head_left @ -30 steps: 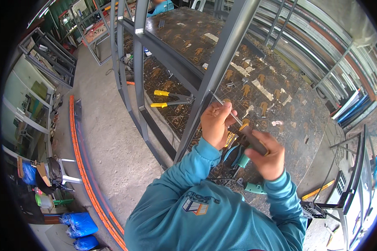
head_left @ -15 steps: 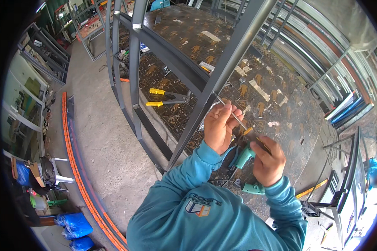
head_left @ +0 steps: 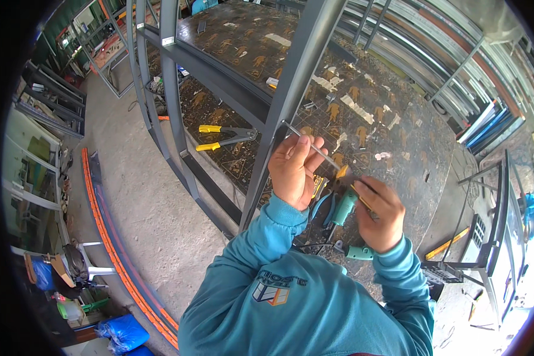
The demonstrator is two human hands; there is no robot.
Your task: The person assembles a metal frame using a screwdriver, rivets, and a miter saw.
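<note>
A screwdriver [head_left: 324, 155] with a long metal shaft and a yellow and dark handle slants across the space in front of me. Its tip meets the side of an upright dark grey metal frame [head_left: 299, 74]. Thumb and fingers of my left hand [head_left: 292, 175] pinch the shaft close to that tip. My right hand [head_left: 384, 216] is closed round the handle, which it partly hides. Below the hands, a teal power drill [head_left: 345, 209] lies on the dark worktable [head_left: 409, 178], beside pliers with blue handles [head_left: 323, 212].
Yellow-handled cutters [head_left: 209, 146] lie on the table behind the frame's bars. Paper scraps and shavings litter the tabletop. Long metal profiles [head_left: 421, 44] fill a rack at the far right. Orange strips [head_left: 105, 237] run along the floor at left, near blue bags [head_left: 124, 333].
The frame, table and both hands appear shifted left in the view. Both hands keep their hold on the screwdriver, whose tip stays at the frame.
</note>
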